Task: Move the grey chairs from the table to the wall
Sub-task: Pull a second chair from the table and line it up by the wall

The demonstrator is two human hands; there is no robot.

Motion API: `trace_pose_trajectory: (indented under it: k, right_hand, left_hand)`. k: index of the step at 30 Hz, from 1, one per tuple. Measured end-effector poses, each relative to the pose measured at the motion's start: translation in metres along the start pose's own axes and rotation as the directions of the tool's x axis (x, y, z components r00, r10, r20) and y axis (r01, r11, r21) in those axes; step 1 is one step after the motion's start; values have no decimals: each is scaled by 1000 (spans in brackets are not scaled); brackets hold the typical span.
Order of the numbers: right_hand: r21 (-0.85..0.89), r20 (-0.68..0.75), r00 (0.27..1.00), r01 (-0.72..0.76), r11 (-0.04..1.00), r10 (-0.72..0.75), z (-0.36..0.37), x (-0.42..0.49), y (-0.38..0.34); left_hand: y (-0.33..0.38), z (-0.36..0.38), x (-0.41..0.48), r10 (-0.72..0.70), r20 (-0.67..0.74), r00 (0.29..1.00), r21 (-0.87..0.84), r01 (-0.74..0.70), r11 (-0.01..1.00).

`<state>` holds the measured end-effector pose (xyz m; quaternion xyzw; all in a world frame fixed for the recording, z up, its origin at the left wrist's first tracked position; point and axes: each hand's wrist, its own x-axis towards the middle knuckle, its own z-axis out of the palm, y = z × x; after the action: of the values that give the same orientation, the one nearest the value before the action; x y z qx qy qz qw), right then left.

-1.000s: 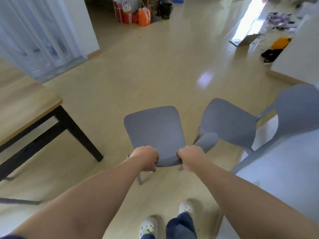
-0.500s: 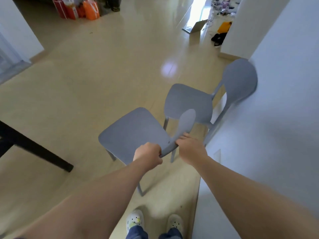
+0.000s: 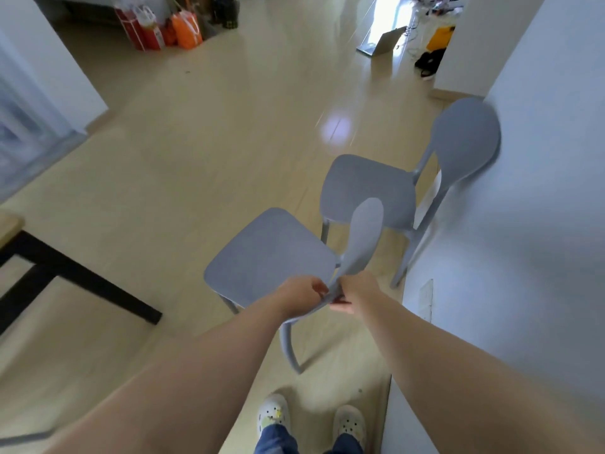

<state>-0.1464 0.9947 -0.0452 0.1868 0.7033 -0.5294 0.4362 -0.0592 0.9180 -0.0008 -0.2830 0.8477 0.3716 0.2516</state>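
I hold a grey chair point(image 3: 271, 253) by the lower edge of its backrest, seat pointing away to the left. My left hand point(image 3: 302, 294) grips the backrest from the left and my right hand point(image 3: 358, 290) grips it from the right. A second grey chair point(image 3: 370, 188) stands just beyond, its rounded backrest against the white wall point(image 3: 523, 224) on the right. The wooden table point(image 3: 9, 224) with black legs shows at the left edge.
My feet in white shoes point(image 3: 273, 417) stand near the wall's base. Far back lie orange and red bags point(image 3: 160, 27), an open laptop point(image 3: 383, 40) and dark and yellow items point(image 3: 432, 50) on the floor. A white wall outlet point(image 3: 425, 299) sits low beside the held chair.
The held chair has swung round so its backrest turns toward the wall, nearer the second chair. My view has shifted back left, bringing the table corner into sight. Both hands keep their grip.
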Motion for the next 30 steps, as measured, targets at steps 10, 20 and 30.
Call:
trace_pose_trajectory:
  k: [10, 20, 30]
  right_hand:
    - [7, -221, 971, 99, 995, -95, -26, -13, -14]
    - [-258, -507, 830, 112, 960, -233, -118, -10, -9]
    - [-226, -730, 664, -10, 974, -163, -186, -24, 13]
  left_hand:
    - [25, 22, 14, -8, -10, 1000, 153, 10, 988]
    - [64, 40, 32, 50, 77, 996, 227, -66, 972]
    - [103, 68, 40, 112, 183, 977, 311, -165, 936]
